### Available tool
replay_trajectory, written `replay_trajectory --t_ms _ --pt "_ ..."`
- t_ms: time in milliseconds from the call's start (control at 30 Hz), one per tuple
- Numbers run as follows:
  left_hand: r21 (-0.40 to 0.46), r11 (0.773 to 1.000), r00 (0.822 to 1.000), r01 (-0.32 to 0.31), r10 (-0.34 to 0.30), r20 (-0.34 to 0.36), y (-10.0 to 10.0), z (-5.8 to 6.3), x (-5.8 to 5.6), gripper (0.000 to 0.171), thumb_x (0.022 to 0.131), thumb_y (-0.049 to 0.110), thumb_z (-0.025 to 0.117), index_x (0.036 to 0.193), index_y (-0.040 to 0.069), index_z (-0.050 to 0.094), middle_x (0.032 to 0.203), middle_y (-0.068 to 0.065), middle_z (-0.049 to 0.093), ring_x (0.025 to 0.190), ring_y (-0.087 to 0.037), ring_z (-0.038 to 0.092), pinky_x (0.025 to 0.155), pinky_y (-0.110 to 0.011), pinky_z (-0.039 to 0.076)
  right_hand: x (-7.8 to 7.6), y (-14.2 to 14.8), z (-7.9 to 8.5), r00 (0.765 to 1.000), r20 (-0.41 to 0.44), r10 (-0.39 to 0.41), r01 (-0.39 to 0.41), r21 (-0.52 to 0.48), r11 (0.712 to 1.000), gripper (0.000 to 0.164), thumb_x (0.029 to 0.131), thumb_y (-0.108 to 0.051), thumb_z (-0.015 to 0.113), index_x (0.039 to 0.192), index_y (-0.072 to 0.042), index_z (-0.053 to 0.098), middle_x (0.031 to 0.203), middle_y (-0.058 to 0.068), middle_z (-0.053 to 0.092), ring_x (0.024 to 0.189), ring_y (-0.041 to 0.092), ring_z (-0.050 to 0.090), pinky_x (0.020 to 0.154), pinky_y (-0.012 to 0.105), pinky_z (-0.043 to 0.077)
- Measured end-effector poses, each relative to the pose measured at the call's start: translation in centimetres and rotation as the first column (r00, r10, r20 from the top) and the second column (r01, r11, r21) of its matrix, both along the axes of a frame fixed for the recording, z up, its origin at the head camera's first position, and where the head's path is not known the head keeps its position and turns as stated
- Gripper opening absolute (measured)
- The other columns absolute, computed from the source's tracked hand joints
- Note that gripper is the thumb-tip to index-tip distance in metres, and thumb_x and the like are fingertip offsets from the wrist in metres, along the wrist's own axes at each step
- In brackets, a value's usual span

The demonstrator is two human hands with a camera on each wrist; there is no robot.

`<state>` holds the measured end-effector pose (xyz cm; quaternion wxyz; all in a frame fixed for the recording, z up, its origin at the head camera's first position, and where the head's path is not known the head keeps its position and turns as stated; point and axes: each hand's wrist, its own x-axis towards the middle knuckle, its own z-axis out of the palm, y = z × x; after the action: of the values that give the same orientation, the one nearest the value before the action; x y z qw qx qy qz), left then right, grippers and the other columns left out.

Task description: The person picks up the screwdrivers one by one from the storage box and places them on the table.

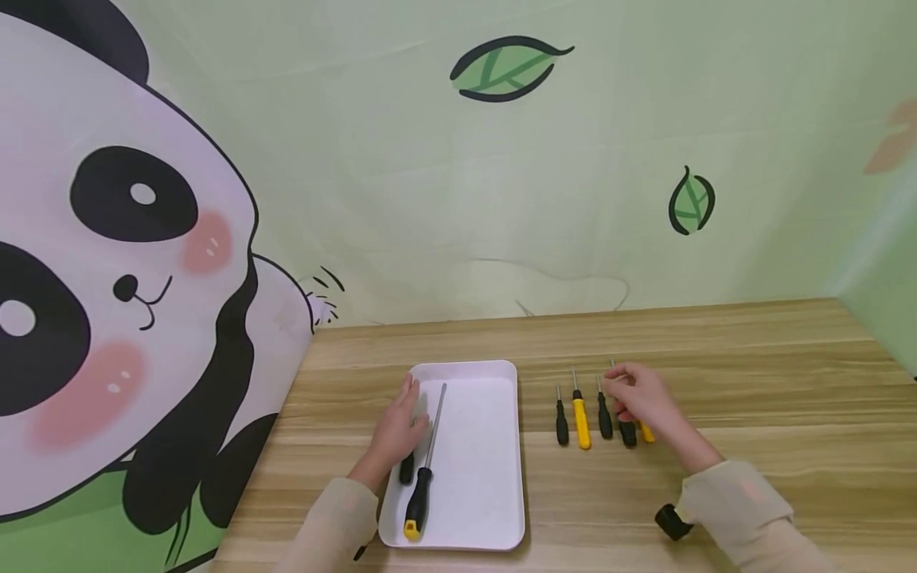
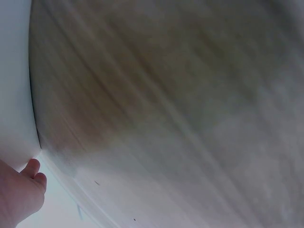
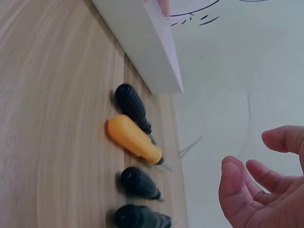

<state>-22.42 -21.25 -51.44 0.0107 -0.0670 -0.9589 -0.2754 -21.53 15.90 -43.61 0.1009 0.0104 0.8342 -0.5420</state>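
My left hand (image 1: 396,430) rests along the left rim of a white tray (image 1: 480,469), fingers fairly straight and thumb over the inside. In the tray lies a long screwdriver (image 1: 418,501) with a black-and-yellow handle. Beside it, a black-handled screwdriver (image 1: 407,469) is partly hidden under my left hand. To the tray's right, several smaller screwdrivers stand in a row: a black one (image 1: 562,422), a yellow one (image 1: 581,422), another black one (image 1: 605,418) and others. My right hand (image 1: 645,398) hovers over the row's right end, its fingers loosely bent around nothing in the right wrist view.
The wood-grain table (image 1: 788,382) ends at a pale green wall cloth (image 1: 609,159) printed with leaves and a panda. A black object (image 1: 673,522) is beside my right sleeve.
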Motion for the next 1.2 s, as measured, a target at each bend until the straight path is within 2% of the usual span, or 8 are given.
replay_trajectory --t_ms 267,567,900,1200 --pt "-0.005 1.0 1.0 0.003 -0.003 -0.008 0.0 -0.1 0.0 0.062 0.087 0.021 0.052 0.139 0.002 0.024 0.148 -0.01 0.013 0.13 -0.031 0.028 0.103 -0.045 0.029 0.4 -1.1 0.5 0.999 -0.001 0.051 -0.051 -0.03 0.998 0.038 0.087 -0.021 0.051 0.114 0.005 0.048 0.08 0.008 0.058 0.063 0.018 0.057 0.055 0.028 0.052" --pt "-0.009 1.0 1.0 0.004 -0.004 -0.016 -0.1 -0.2 0.0 0.062 0.086 0.021 0.052 0.139 0.002 0.024 0.148 -0.01 0.014 0.129 -0.033 0.03 0.102 -0.045 0.03 0.9 -2.4 0.3 0.99 0.028 0.137 -0.133 -0.118 0.984 0.041 0.087 -0.023 0.053 0.116 0.005 0.045 0.088 0.01 0.057 0.064 0.017 0.056 0.058 0.034 0.053" --pt "-0.003 1.0 1.0 0.001 -0.001 -0.022 -0.2 -0.3 0.0 0.062 0.086 0.021 0.051 0.139 0.003 0.024 0.148 -0.009 0.014 0.13 -0.032 0.029 0.104 -0.045 0.029 1.3 -4.6 0.0 0.972 0.013 0.235 -0.233 -0.109 0.966 0.037 0.086 -0.021 0.055 0.112 0.005 0.048 0.08 0.013 0.055 0.065 0.022 0.057 0.057 0.037 0.053" --pt "0.007 1.0 1.0 -0.002 0.002 -0.017 -0.2 -0.2 -0.1 0.061 0.086 0.02 0.051 0.139 0.003 0.025 0.148 -0.009 0.014 0.13 -0.031 0.028 0.103 -0.046 0.029 1.4 -6.4 0.0 0.96 0.031 0.277 -0.272 -0.099 0.957 0.037 0.086 -0.02 0.055 0.111 0.005 0.049 0.077 0.011 0.055 0.061 0.021 0.057 0.056 0.034 0.053"
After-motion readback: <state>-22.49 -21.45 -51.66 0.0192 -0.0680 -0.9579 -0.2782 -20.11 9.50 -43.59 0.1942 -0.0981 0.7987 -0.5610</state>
